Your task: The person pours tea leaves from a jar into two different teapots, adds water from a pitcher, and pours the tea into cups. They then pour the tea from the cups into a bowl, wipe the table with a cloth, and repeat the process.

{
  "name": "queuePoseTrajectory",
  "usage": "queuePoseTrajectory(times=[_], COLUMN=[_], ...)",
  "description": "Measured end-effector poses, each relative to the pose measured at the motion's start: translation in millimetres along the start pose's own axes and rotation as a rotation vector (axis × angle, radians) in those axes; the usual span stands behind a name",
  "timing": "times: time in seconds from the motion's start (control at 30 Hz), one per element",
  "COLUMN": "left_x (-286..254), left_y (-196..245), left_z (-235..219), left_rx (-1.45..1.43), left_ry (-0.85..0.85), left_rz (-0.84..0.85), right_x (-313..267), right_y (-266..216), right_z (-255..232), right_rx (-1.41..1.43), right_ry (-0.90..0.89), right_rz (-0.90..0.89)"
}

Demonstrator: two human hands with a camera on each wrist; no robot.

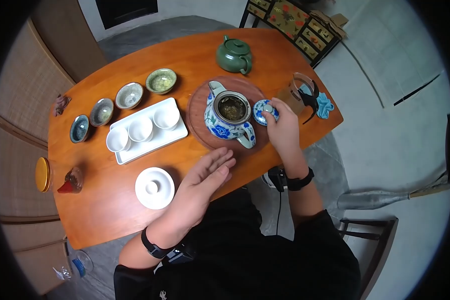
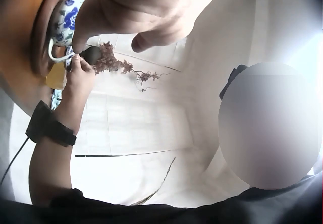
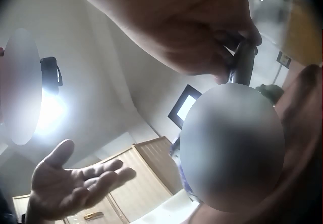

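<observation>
A blue-and-white teapot (image 1: pixel 220 131) stands uncovered on a round wooden board (image 1: pixel 197 112), dark leaves showing inside. Its small lid (image 1: pixel 259 119) is pinched by the knob in my right hand (image 1: pixel 286 129), just right of the pot's rim. My left hand (image 1: pixel 201 181) is held palm up, fingers extended, in front of the board and touches nothing. In the left wrist view the right hand (image 2: pixel 79 80) appears beside the teapot (image 2: pixel 65 24); in the right wrist view the left hand (image 3: pixel 75 188) has its fingers spread.
Left of the board, a white tray (image 1: pixel 152 151) bears several white cups; several glazed bowls (image 1: pixel 129 95) stand behind it. A white lidded bowl (image 1: pixel 155 188) is near the front edge. A green teapot (image 1: pixel 234 55) stands at the back, a glass pitcher (image 1: pixel 296 95) and blue cloth (image 1: pixel 324 106) at right.
</observation>
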State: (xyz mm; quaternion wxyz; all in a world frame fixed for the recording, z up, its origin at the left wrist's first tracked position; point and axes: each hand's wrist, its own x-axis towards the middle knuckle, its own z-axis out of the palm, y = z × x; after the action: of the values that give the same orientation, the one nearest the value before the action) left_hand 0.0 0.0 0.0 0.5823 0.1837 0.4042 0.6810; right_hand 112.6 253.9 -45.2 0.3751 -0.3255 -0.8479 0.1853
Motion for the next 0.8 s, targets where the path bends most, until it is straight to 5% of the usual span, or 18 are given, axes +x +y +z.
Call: queuePoseTrajectory(times=[0.6, 0.8], left_x=[-8.2, -21.5], left_y=[-4.2, 3.8], left_z=[-3.1, -6.6], left_rx=[-0.003, -0.002], left_ry=[-0.001, -0.022], left_rz=[-0.041, -0.011], right_x=[-19.1, -16.4], right_y=[24.9, 0.5], right_z=[18.5, 7.6], right_rx=[-0.010, -0.046], right_ry=[-0.036, -0.036], right_rz=[0.055, 0.079])
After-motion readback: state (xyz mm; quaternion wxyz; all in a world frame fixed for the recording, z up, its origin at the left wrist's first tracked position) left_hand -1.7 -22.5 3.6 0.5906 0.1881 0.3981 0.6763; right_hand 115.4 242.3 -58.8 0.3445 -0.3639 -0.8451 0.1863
